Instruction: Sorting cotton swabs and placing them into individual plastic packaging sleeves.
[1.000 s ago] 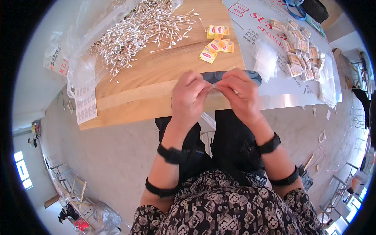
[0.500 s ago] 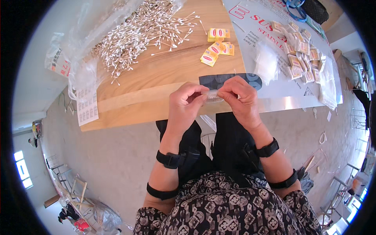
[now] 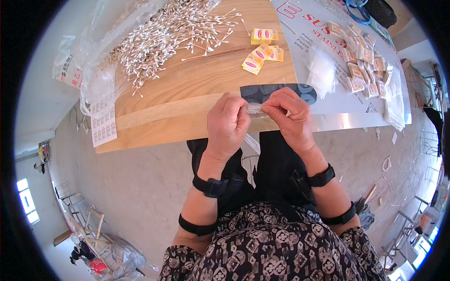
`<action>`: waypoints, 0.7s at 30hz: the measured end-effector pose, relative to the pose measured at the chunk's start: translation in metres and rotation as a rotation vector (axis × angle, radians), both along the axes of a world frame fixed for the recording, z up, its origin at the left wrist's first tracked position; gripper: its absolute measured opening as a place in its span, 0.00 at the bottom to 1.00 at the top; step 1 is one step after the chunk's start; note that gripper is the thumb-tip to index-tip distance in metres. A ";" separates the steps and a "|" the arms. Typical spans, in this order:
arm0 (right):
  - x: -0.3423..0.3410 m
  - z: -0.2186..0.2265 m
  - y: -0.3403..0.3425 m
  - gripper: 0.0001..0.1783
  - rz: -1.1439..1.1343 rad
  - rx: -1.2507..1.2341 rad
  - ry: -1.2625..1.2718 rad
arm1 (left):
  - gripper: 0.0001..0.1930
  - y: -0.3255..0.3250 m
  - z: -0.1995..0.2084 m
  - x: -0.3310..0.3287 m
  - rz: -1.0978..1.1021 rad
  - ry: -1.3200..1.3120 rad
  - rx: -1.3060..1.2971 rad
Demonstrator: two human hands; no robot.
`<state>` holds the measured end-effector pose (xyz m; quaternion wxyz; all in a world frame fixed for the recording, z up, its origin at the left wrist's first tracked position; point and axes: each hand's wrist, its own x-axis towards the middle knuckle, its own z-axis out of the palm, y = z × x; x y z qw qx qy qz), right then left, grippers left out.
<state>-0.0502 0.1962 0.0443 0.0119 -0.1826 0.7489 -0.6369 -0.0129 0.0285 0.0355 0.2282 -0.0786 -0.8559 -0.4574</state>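
Between my two hands, just above the table's front edge, is a small clear plastic bag (image 3: pixel 254 109) with white cotton swab tips showing through it. My left hand (image 3: pixel 227 124) is closed on the bag's left side, its fingers curled in. At the other side, my right hand (image 3: pixel 291 116) pinches the bag between thumb and forefinger. Part of the bag is hidden by my fingers. A dark patterned strip (image 3: pixel 304 94) lies behind my hands. Loose cotton swabs (image 3: pixel 154 47) form a big heap at the far left, and several yellow cards (image 3: pixel 253 64) lie beyond my hands.
Packed bags of swabs (image 3: pixel 364 54) are piled on the printed sheet at the right, beside flat clear bags (image 3: pixel 321 70). A printed label sheet (image 3: pixel 103 122) hangs at the left edge of the wooden table (image 3: pixel 154 126). A blue ring-shaped item (image 3: pixel 358 11) lies far right.
My left hand has turned and its fingers have curled further in around the bag's left end. My right hand keeps its pinch, nearly in place. The view has shifted slightly.
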 end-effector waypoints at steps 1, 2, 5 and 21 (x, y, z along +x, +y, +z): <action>0.000 0.001 -0.001 0.04 0.003 0.008 -0.009 | 0.07 0.001 -0.001 0.000 0.032 0.036 -0.053; 0.000 -0.002 -0.002 0.04 0.002 0.008 -0.009 | 0.07 0.002 -0.001 0.000 0.031 0.036 -0.052; -0.004 -0.008 -0.010 0.05 -0.060 0.040 0.202 | 0.09 0.005 -0.001 0.002 0.038 0.092 -0.155; -0.008 0.003 0.013 0.03 0.113 0.053 -0.088 | 0.11 0.008 -0.007 0.008 0.013 0.132 -0.133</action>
